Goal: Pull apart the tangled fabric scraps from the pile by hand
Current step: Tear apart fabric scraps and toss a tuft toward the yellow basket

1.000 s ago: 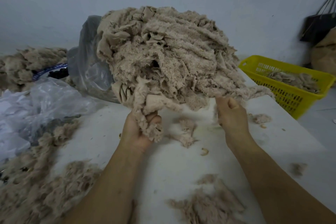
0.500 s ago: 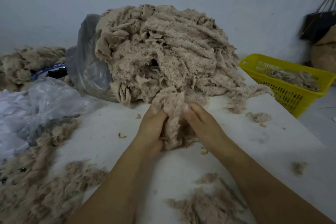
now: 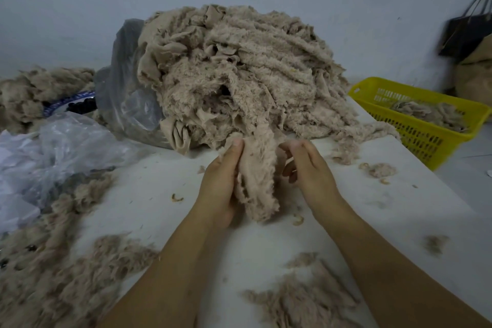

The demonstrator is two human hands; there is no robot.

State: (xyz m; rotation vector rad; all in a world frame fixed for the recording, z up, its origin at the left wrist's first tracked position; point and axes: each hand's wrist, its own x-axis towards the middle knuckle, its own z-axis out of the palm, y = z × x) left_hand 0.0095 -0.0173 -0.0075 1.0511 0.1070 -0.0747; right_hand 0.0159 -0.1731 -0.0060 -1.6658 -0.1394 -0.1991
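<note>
soft, light, clingy scraps: grip low on the strip, close to the tangle

the pile (image 3: 239,74) of beige fleecy scraps sits at the back of the white bench (image 3: 159,194), spilling out of a grey plastic bag (image 3: 125,93). one fabric strip (image 3: 259,176) hangs out of its front and runs down between the two hands. the left hand (image 3: 219,184) grasps this strip, thumb pressed on its upper edge and fingers wrapped behind. the right hand (image 3: 308,168) is just beside the strip's other edge with fingers curled; i cannot tell whether it pinches the cloth or only brushes it.

the material looks light, limp and fluffy, with frayed edges that probably shed and snag on neighbours. it should not slip, but a thin strip may tear or stretch if pulled from its tip. the better hold is likely a full pinch near where the strip enters the pile, with the other hand steadying the mass so it does not drag forward.

how deep the strip runs inside the pile is hidden, as are the left fingers behind it. loose fluff (image 3: 306,293) lies on the near bench. the yellow basket (image 3: 415,90) at the right holds a few scraps, and its far end is cut off. the dark shape above it is blurred.
</note>
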